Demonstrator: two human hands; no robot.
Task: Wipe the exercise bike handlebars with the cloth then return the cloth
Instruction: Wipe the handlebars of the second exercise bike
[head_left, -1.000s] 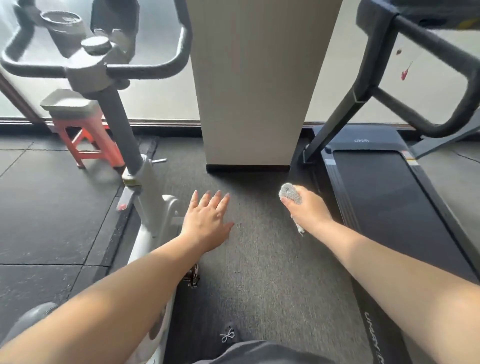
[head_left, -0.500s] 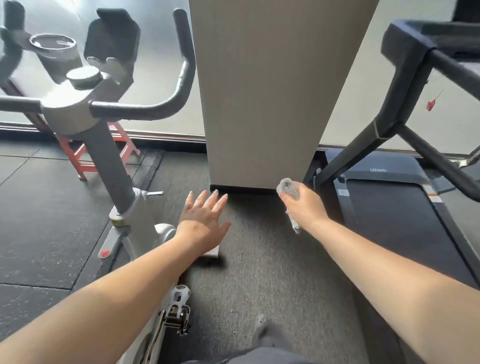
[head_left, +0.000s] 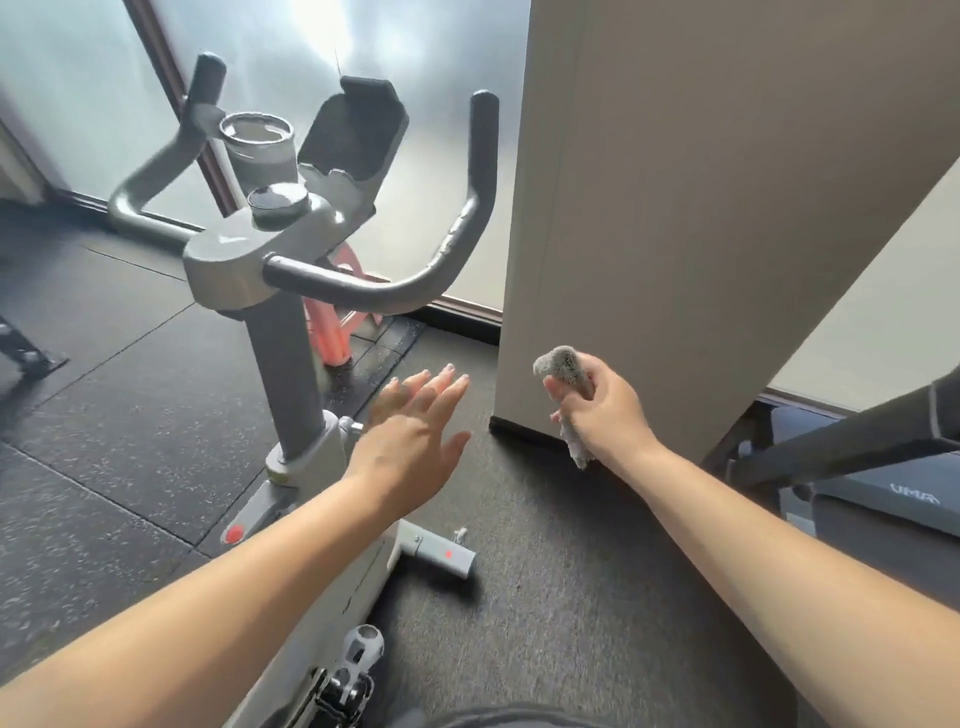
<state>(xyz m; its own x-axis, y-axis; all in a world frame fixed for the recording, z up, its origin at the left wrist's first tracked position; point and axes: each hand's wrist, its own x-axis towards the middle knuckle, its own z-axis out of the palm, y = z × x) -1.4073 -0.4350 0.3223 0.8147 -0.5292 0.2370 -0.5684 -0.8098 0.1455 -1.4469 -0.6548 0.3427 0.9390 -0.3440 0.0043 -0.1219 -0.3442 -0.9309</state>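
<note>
The exercise bike stands at left, its dark curved handlebars (head_left: 457, 234) rising on both sides of a grey stem head (head_left: 249, 260). A phone holder (head_left: 353, 135) and cup ring sit above the stem. My right hand (head_left: 602, 410) grips a bunched grey cloth (head_left: 563, 366), whose tail hangs below the fist. It is below and to the right of the right handlebar, apart from it. My left hand (head_left: 415, 431) is held flat with straight fingers, empty, below the right handlebar and beside the bike's post (head_left: 283, 374).
A wide beige pillar (head_left: 701, 208) stands just behind my right hand. A treadmill (head_left: 883, 499) with a dark rail is at the right. An orange stool (head_left: 337, 322) sits behind the bike by the frosted window. The floor is dark rubber matting.
The view has swung left and closer to the bike, so the handlebars are now central. Both hands have risen, the right one still gripping the cloth.
</note>
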